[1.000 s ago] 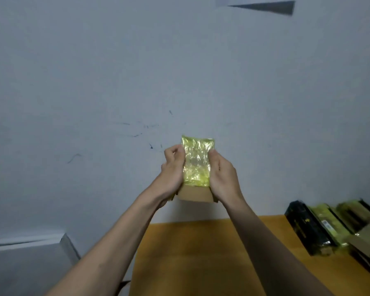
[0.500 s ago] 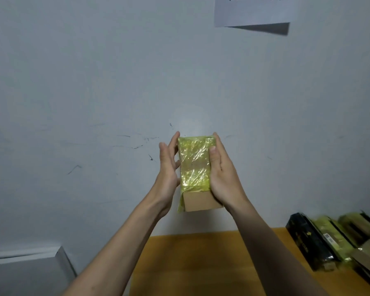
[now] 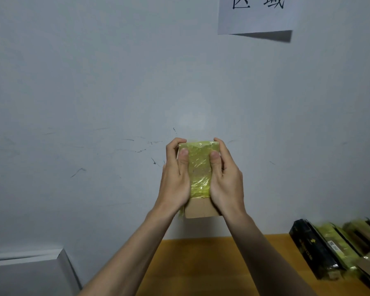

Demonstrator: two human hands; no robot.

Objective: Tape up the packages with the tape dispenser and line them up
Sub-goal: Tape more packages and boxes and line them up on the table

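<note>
A small cardboard package [image 3: 199, 174], wrapped over most of its length in yellow-green tape, is held up in front of the white wall, above the table. My left hand [image 3: 175, 178] grips its left side, with the thumb lying on the taped face and the fingers curled over the top edge. On the right side my right hand [image 3: 226, 180] grips it the same way. The bare brown end of the package points down. No tape dispenser is in view.
An orange-brown table [image 3: 205, 265] lies below my arms. Several packages [image 3: 329, 251], black and yellow-green taped, stand side by side at its right edge. A paper sign [image 3: 256, 16] hangs on the wall above. A grey ledge [image 3: 26, 272] is at the lower left.
My fingers were straight along the package half a second ago; now both hands curl round it with thumbs on its front. The view has tilted up, showing more of the sign.
</note>
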